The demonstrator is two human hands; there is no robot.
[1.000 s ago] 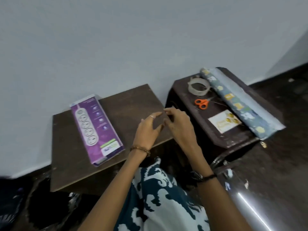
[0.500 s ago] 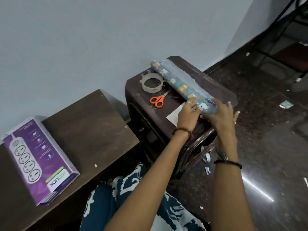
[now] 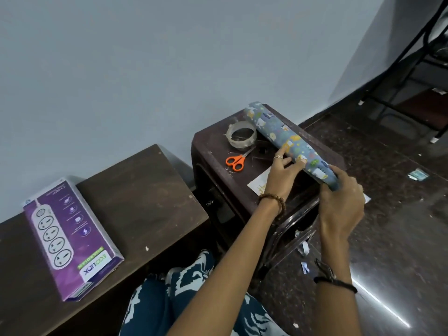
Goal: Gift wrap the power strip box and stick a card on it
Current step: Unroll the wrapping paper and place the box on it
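The purple power strip box (image 3: 69,237) lies flat on the low brown table (image 3: 145,197) at the left. A roll of blue patterned wrapping paper (image 3: 288,141) is lifted off the dark side stand (image 3: 211,151). My left hand (image 3: 282,174) grips the roll near its middle from below. My right hand (image 3: 341,204) holds the roll's near end. A pale card (image 3: 260,184) lies on the stand, partly hidden under my left hand.
A clear tape roll (image 3: 242,136) and orange-handled scissors (image 3: 236,161) sit on the stand's far left part. Dark speckled floor with paper scraps (image 3: 418,174) lies to the right. A black metal frame (image 3: 400,69) stands at the far right.
Both hands left the brown table and reached right to the stand, took hold of the wrapping paper roll and lifted its near end. The view swung right.
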